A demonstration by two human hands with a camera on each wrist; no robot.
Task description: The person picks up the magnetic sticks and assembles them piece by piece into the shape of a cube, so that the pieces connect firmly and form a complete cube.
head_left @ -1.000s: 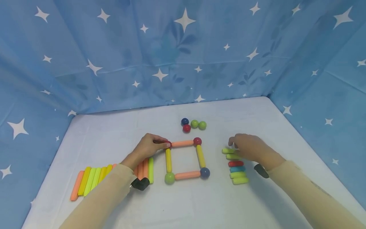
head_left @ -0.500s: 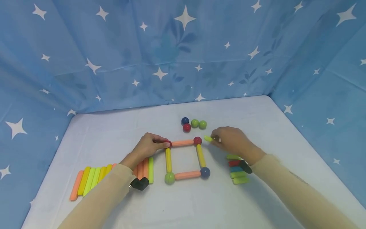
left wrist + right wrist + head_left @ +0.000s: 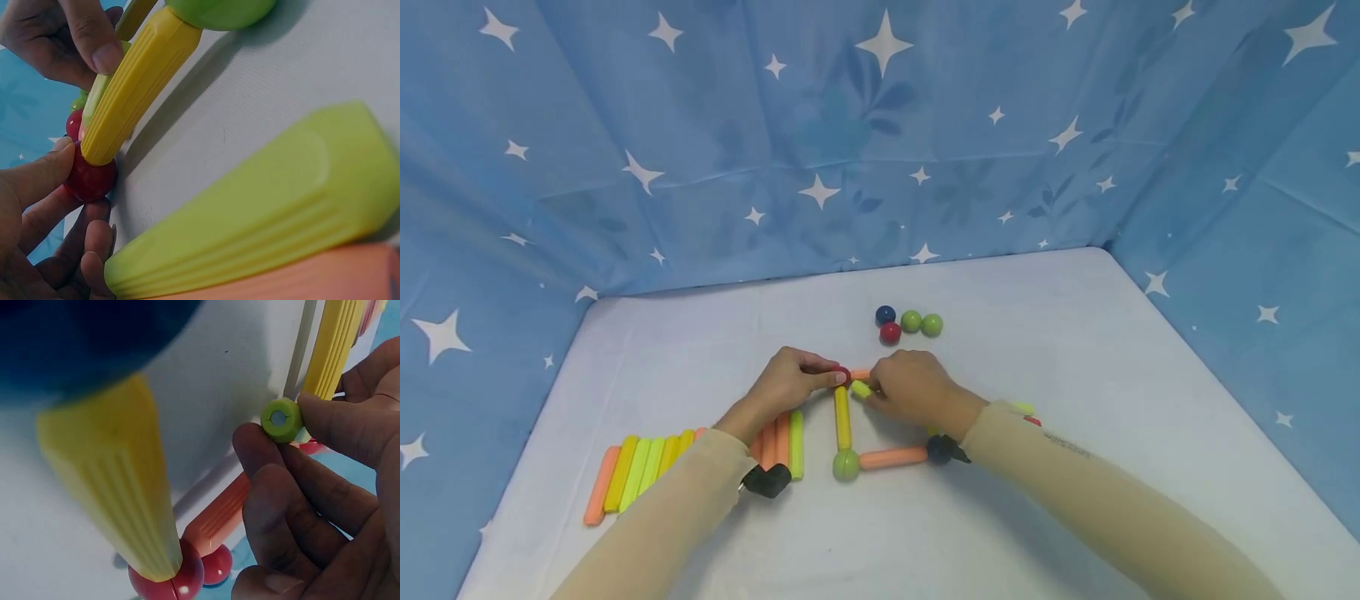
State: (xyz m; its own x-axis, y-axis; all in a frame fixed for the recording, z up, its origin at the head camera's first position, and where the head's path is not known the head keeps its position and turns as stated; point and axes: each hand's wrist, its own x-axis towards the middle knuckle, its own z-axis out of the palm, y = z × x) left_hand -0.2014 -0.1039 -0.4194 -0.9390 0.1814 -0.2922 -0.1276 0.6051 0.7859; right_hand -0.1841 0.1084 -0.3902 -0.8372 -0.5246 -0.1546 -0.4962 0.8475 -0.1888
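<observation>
A square of magnetic rods and balls lies on the table. My left hand pinches the red ball at its far left corner. Between thumb and fingers, my right hand holds a short yellow-green magnetic rod inside the square, one end close to that ball. In the right wrist view the rod's near end shows a metal tip. A yellow rod runs from the held ball to a green ball. The near orange rod meets a blue ball. My right hand hides the far right corner.
Beyond the square sit loose balls: a blue one, a red one and two green ones. Several long rods lie in a row at left, partly under my left arm. My right sleeve covers most of the short rods at right.
My right hand has picked up a short yellow-green rod from the right-hand row and carried it left to the red ball. My left hand has stayed on that ball.
</observation>
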